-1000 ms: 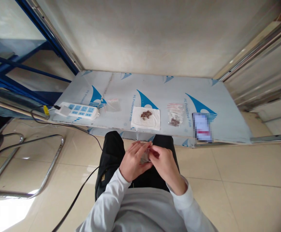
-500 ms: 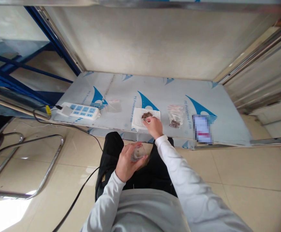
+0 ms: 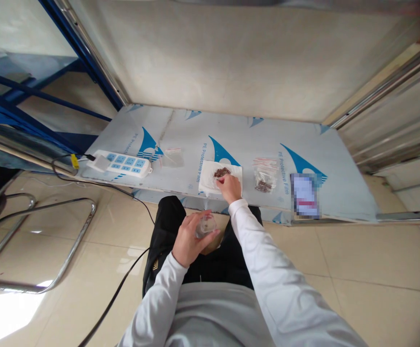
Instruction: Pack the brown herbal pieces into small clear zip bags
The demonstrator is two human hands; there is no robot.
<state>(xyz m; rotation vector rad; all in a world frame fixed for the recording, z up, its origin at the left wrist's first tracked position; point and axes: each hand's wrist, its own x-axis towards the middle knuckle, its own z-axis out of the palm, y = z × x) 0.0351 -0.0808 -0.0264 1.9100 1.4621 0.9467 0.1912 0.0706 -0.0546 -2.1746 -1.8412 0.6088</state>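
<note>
My left hand [image 3: 191, 241] is wrapped round a small clear cup [image 3: 206, 225], held above my lap in front of the shelf edge. Over the shelf, my right hand [image 3: 230, 187] has its fingertips pinched at a heap of small brown pieces [image 3: 222, 172]. The heap lies on a white paper sheet [image 3: 208, 179]. Whatever the pinched fingers hold is too small to make out. Right of the paper are clear zip bags [image 3: 265, 174] with more brown pieces inside. An empty-looking clear zip bag [image 3: 173, 157] lies flat to the left.
A white power strip [image 3: 125, 164] with blue sockets and a plugged-in adapter sits at the left of the film-covered shelf [image 3: 343, 173]. A blurred-out phone [image 3: 304, 195] lies near the right front edge. A metal chair frame [image 3: 75, 241] and a black cable [image 3: 117, 291] are below left.
The view has shifted slightly. My right hand stays at the brown heap with its fingers pinched, and my left hand keeps holding the cup in about the same place.
</note>
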